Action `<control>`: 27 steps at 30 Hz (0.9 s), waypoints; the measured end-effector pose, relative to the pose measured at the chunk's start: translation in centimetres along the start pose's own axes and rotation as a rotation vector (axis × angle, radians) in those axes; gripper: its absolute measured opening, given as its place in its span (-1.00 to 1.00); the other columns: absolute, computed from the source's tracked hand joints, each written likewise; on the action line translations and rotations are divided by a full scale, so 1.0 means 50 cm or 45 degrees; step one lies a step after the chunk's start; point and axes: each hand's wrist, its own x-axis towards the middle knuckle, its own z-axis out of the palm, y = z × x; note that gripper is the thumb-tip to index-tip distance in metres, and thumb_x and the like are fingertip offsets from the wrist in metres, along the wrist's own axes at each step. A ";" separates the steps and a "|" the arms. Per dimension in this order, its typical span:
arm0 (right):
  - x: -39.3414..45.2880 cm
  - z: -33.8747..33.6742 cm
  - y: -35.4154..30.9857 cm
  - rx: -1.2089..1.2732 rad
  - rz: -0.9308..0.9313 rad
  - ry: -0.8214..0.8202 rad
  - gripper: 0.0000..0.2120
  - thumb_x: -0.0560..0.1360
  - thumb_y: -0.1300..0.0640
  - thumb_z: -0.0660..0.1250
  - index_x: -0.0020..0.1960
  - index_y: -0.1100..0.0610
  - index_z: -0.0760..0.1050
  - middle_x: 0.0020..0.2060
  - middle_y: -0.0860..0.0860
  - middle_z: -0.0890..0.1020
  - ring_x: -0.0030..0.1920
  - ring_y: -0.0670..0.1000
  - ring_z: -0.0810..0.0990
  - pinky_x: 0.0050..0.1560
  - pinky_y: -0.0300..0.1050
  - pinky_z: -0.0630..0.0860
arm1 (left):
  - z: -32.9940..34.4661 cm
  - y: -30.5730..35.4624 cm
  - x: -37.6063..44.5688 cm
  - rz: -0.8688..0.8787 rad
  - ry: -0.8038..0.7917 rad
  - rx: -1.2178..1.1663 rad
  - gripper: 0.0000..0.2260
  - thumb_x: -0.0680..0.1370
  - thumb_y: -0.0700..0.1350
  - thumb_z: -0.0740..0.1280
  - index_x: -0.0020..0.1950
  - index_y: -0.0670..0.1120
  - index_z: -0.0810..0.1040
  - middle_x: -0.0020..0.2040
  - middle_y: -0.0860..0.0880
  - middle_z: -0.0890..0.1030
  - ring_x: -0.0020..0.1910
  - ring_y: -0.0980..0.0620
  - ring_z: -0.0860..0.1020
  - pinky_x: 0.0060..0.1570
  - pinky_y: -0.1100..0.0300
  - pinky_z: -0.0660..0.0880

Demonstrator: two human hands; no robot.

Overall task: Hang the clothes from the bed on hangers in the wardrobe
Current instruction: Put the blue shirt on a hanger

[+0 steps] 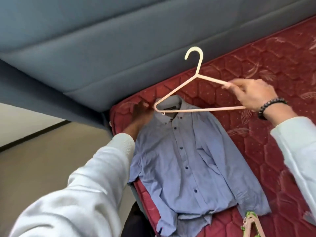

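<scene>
Motion blur softens the left hand [141,112], which lies at the shirt [184,156] collar's left edge; whether its fingers pinch the cloth or merely touch it cannot be told. The shirt's lower left sleeve bunches at the mattress [256,69] edge and is partly cut off by the frame bottom, where more hangers [251,224] poke in, mostly out of view. The left arm reaches forward, sleeve [85,185] to the wrist. The right hand [251,94], a bead bracelet [270,106] on its wrist, grips the hanger [196,93] by its right end, fingers curled round the bar. The hanger is held above the collar, long axis left to right, hook up toward the headboard [102,48], its left tip at the collar. The shirt lies flat, buttoned, collar toward the headboard.
</scene>
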 end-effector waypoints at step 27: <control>-0.038 -0.041 -0.197 0.281 -0.199 -0.442 -0.81 0.58 -0.19 0.29 -0.01 -0.20 0.66 -0.04 -0.09 0.72 -0.07 -0.08 0.61 -0.07 -0.20 0.39 | -0.173 0.121 -0.226 0.581 -0.195 -0.244 -0.82 0.54 0.09 0.25 -0.02 0.02 0.54 -0.13 0.17 0.60 -0.16 0.30 0.48 -0.01 0.21 0.42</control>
